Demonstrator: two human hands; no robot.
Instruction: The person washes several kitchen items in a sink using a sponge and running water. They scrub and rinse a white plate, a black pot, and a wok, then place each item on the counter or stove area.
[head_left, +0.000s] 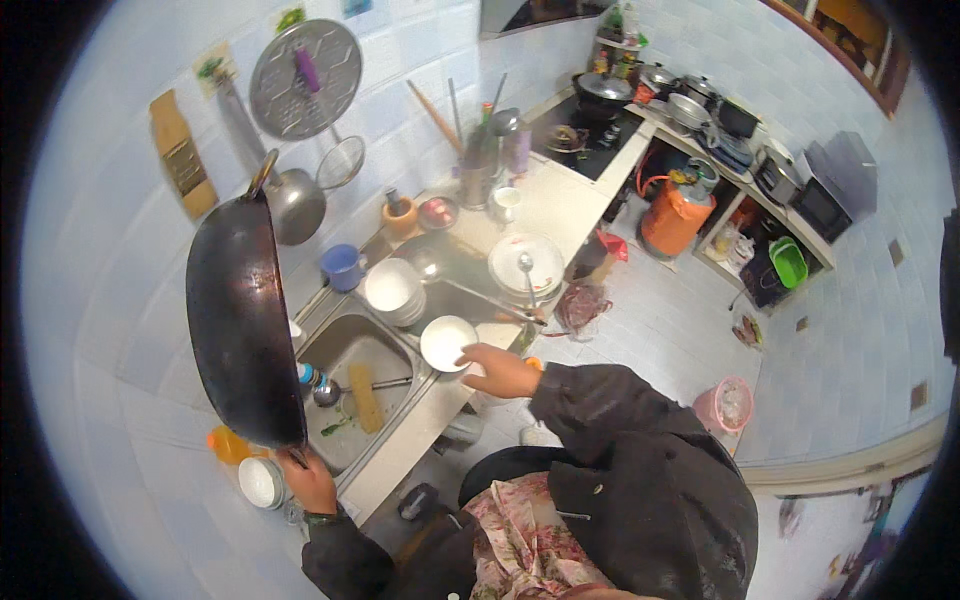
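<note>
At the left, my left hand (309, 481) grips the lower edge of a dark metal wok (238, 319) by its handle. The wok stands on its side above the left of the sink, a loop handle at its top. My right hand (504, 370) has its fingers over the near rim of a white bowl (448, 343) at the sink's right edge. Below the wok's rim, the steel sink (319, 345) holds a yellow loofah-like scrubber (365, 397), a ladle (327, 393) and green scraps.
Stacked white bowls (392, 286), a blue mug (343, 267) and plates with a spoon (526, 262) crowd the counter (559, 187). A long-handled pan lid or wok (465, 300) lies between them. More bowls (260, 482) stand lower left. An orange-wrapped gas cylinder (675, 217) stands below the far counter.
</note>
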